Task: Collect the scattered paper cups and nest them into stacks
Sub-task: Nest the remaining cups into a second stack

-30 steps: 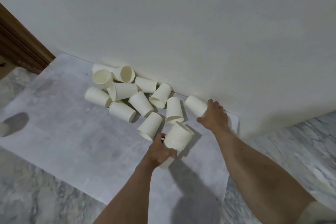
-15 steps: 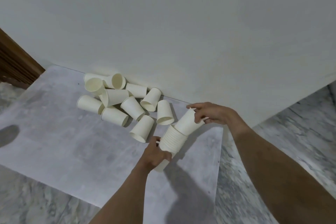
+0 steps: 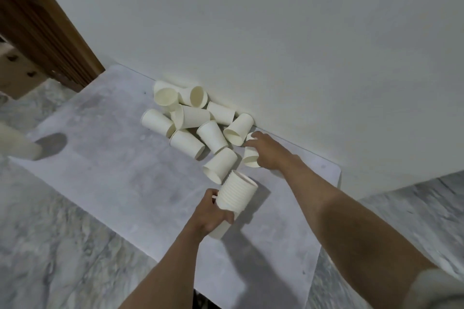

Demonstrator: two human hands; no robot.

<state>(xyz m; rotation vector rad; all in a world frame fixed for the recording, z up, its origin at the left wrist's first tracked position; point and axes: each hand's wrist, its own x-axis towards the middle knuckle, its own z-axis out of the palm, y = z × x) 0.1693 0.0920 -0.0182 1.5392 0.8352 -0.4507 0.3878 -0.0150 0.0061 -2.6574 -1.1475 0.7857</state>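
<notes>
Paper cups (image 3: pixel 198 118) lying scattered by wall (image 3: pixel 276 32); right hand (image 3: pixel 267 150) closing around one cup (image 3: pixel 251 155), left hand (image 3: pixel 209 216) gripping nested stack (image 3: pixel 237 193). Light, crushable: gripping sidewalls gently.

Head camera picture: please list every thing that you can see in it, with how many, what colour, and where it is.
loose paper cups: about ten, cream white, lying on their sides in a heap on the sheet by the wall
cup under right hand: one, cream white, at the right end of the heap
nested stack: one, cream white, tilted, mouth toward the heap, near the middle of the sheet
grey sheet: one, pale grey, flat on the floor against the wall
marble floor: grey veined, around the sheet
wall: white, behind the heap
wooden frame: brown, upper left
hands: left hand grips the stack's base; right hand grips one loose cup
</notes>
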